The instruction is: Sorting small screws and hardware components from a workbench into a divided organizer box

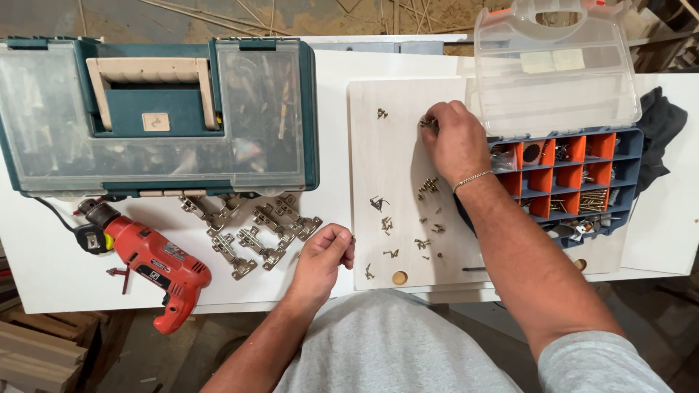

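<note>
Left hand [325,251] sits low at the table edge, fingers curled around what looks like one small screw, hard to be sure. Right hand [453,138] reaches up the pale board [386,145], fingertips pinching a few brass screws [427,124] beside the open organizer box [571,178]. More loose screws [419,218] lie scattered mid-board: tiny, light, stiff, probably slippery, best pinched by the shank.

Grey short-sleeved shirt [408,349]; thin chain bracelet [472,179] on right wrist.
</note>
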